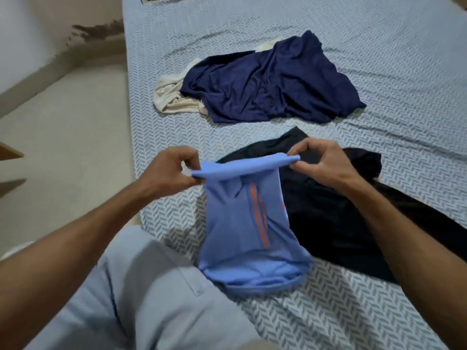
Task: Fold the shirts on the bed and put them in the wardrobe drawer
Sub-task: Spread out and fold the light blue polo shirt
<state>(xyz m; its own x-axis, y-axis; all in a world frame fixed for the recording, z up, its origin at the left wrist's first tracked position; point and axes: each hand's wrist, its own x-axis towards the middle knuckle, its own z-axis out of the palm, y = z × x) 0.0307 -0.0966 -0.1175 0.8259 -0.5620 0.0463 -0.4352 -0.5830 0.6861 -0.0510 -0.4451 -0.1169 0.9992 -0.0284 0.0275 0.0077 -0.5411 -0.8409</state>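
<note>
The left hand (168,170) and the right hand (322,164) each pinch a top corner of the light blue shirt (242,223) above the bed (379,59).

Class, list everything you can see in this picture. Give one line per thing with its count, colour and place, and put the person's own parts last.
light blue shirt: one, light blue with orange stripes, held up over the near edge of the bed, lower end resting on the sheet
black garment: one, black, flat on the bed behind and right of the blue shirt
navy shirt: one, dark blue, crumpled, mid-bed
cream garment: one, off-white, partly under the navy shirt's left side
bed sheet: one, pale blue-grey, herringbone print, covering the bed
floor: beige, left of the bed
left hand: one, pinching the blue shirt's top left corner
right hand: one, pinching the top right corner
</note>
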